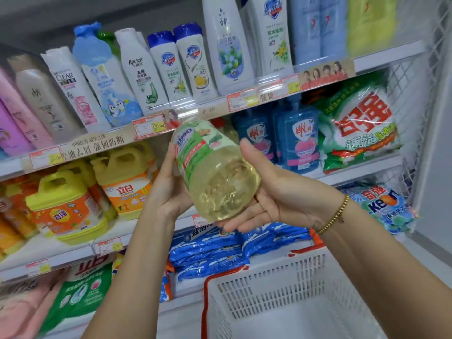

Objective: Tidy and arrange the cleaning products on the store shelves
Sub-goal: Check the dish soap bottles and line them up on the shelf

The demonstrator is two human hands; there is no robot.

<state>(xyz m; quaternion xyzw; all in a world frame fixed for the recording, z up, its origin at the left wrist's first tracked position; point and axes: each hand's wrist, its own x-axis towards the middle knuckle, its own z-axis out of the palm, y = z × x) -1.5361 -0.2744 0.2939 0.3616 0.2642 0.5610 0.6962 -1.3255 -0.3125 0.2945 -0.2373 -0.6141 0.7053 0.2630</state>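
A clear OMO bottle [215, 167] of pale yellow liquid with a green and red label is held in front of the middle shelf, its base tilted toward me. My left hand [168, 189] grips its left side. My right hand [269, 194] cups its base and right side, a bead bracelet on that wrist. The bottle's cap end points at the shelf and is partly hidden.
Yellow detergent jugs [124, 177] stand left of the bottle and blue pump bottles [297, 140] right of it. Shampoo bottles [171, 67] fill the shelf above. A green washing powder bag [362, 123] sits far right. A white basket [288, 289] is below my right arm.
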